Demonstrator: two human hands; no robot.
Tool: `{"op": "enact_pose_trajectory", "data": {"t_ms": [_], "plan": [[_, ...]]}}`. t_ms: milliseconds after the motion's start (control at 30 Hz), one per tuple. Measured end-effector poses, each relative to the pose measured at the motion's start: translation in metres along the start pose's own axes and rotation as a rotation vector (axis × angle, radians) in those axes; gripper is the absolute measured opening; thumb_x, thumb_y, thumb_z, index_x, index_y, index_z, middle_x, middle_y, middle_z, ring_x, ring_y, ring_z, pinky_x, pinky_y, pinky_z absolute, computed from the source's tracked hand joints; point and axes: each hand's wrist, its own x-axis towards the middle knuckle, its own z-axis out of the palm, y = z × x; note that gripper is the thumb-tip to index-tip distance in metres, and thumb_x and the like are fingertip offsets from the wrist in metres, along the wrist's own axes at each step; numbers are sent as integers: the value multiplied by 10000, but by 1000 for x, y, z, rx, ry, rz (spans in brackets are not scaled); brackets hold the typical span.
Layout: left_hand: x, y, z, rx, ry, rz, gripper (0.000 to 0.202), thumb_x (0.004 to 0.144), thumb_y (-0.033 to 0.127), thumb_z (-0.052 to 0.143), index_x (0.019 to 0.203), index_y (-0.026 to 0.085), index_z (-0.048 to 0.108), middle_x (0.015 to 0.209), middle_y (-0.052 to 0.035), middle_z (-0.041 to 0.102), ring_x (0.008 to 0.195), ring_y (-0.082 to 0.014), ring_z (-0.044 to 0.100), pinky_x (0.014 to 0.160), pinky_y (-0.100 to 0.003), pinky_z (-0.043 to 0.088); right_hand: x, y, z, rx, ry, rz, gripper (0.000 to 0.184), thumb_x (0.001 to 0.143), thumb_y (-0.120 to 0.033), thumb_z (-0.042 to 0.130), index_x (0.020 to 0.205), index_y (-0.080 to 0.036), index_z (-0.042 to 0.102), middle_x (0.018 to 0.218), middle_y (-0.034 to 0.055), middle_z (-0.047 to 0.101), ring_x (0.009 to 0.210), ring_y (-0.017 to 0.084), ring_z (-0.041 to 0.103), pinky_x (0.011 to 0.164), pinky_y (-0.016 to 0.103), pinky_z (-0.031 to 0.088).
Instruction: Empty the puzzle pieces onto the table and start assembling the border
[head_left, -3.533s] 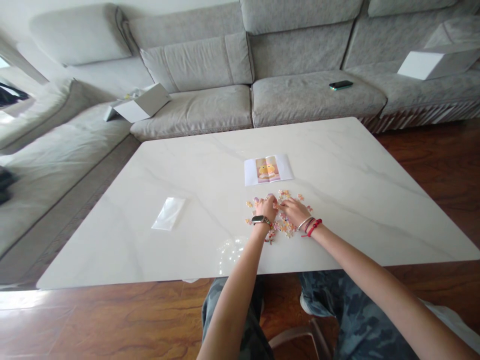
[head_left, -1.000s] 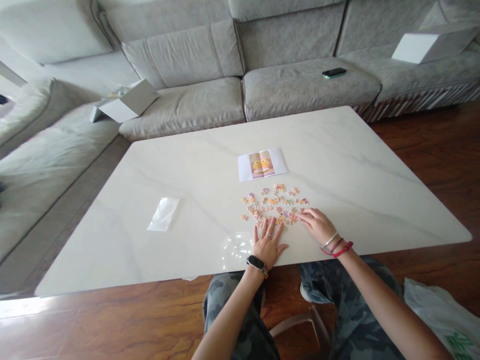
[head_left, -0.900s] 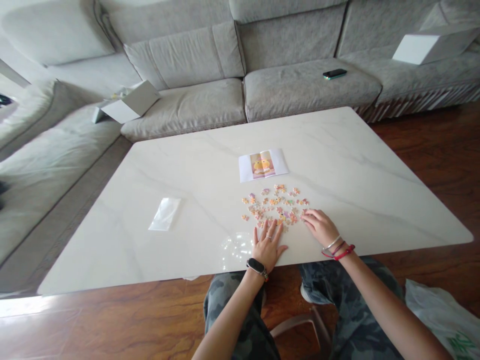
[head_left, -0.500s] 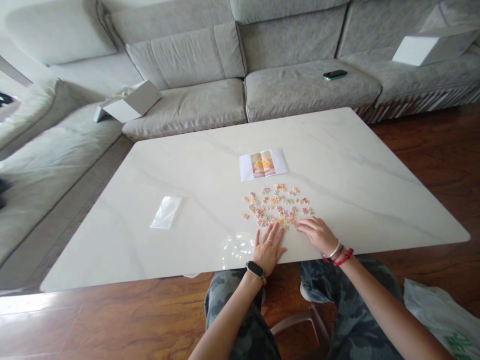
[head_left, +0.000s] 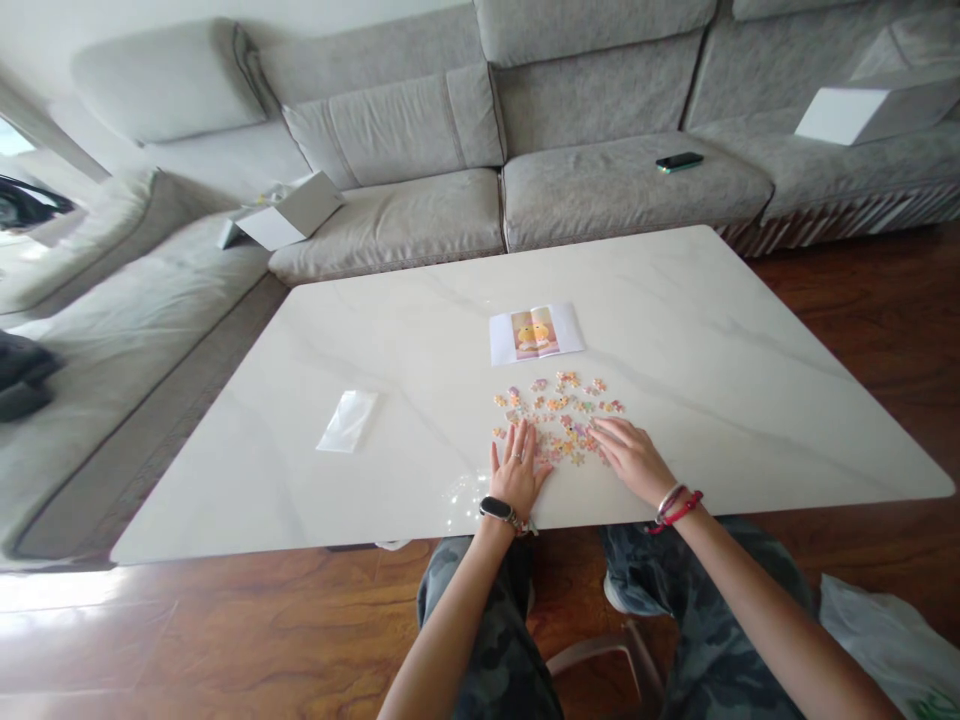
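Observation:
Many small pastel jigsaw puzzle pieces (head_left: 559, 404) lie loosely spread on the white marbled table (head_left: 420, 370). My left hand (head_left: 516, 470) rests flat over the near left part of the spread, fingers apart, covering some pieces. At the right edge of the pieces, my right hand (head_left: 630, 458) reaches in with its fingers stretched and its fingertips on or just over them. Neither hand shows a piece in its grip. Just beyond the pieces lies a creased paper sheet (head_left: 536, 333) with a picture of yellow figures printed on it.
A clear plastic bag (head_left: 348, 421) lies on the table to the left. Behind the table stands a grey sofa (head_left: 420, 215) bearing a white box (head_left: 292, 212), a phone (head_left: 679, 162) and another white box (head_left: 851, 115). A white plastic bag (head_left: 885, 640) sits on the floor at right.
My left hand has shifted left and forward onto the pieces. My right hand has moved slightly forward among the right-hand pieces. The whole view has tilted a little.

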Motion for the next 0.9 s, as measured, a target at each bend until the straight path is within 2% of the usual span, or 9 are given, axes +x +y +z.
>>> {"op": "enact_pose_trajectory", "data": {"t_ms": [167, 300, 400, 533, 667, 733, 800, 900], "plan": [[8, -7, -7, -35, -74, -65, 574, 797, 487, 335, 1309, 252, 227, 1377, -65, 248, 1261, -237, 213, 993, -492, 210, 41, -17, 23, -16, -112, -179, 364, 789, -210, 458, 1149, -249, 487, 1204, 61, 494, 1153, 224, 383, 931, 449, 315], [0, -4, -6, -13, -47, -100, 579, 804, 488, 311, 1313, 228, 222, 1383, -74, 229, 1268, -237, 189, 989, -489, 219, 50, -20, 44, -69, -165, -148, 357, 750, -266, 526, 1106, -237, 518, 1235, 90, 457, 1153, 261, 377, 924, 489, 304], [1, -1, -4, -8, -52, -68, 604, 799, 494, 315, 1319, 207, 205, 1384, -84, 225, 1273, -237, 171, 983, -480, 242, 50, -19, 47, -93, -167, -127, 371, 747, -289, 528, 1108, -206, 523, 1239, 115, 442, 1162, 279, 360, 925, 467, 319], [12, 0, 0, -19, -42, -45, 628, 787, 518, 315, 1320, 207, 198, 1386, -76, 222, 1272, -232, 176, 989, -481, 232, 43, -18, 39, -104, -125, -106, 410, 767, -279, 492, 1164, -177, 476, 1248, 137, 422, 1181, 275, 330, 934, 447, 321], [15, -1, 6, -21, -17, 4, 652, 771, 547, 319, 1324, 237, 168, 1402, -59, 174, 1280, -257, 131, 985, -510, 212, 13, -9, 32, -192, -23, 67, 517, 774, -390, 453, 1241, -181, 379, 1301, 163, 345, 1215, 339, 235, 896, 560, 283], [10, -4, 10, -24, -11, 15, 659, 768, 554, 314, 1327, 253, 139, 1411, -49, 136, 1284, -272, 99, 977, -525, 210, -3, -4, 33, -244, -12, 140, 559, 762, -446, 445, 1260, -213, 348, 1338, 156, 284, 1216, 373, 200, 855, 608, 276], [5, -6, 12, -25, 2, -58, 671, 766, 568, 293, 1330, 251, 115, 1417, -56, 101, 1283, -292, 75, 968, -538, 210, -11, -1, 37, -282, -32, 165, 565, 760, -475, 427, 1267, -245, 336, 1362, 134, 241, 1215, 386, 183, 846, 621, 266], [3, -9, 14, -32, -15, -227, 679, 760, 585, 279, 1330, 253, 119, 1420, -71, 71, 1276, -326, 65, 961, -544, 211, -4, 0, 43, -316, -94, 145, 568, 761, -503, 400, 1280, -286, 316, 1397, 92, 164, 1223, 397, 140, 862, 609, 249]]}}
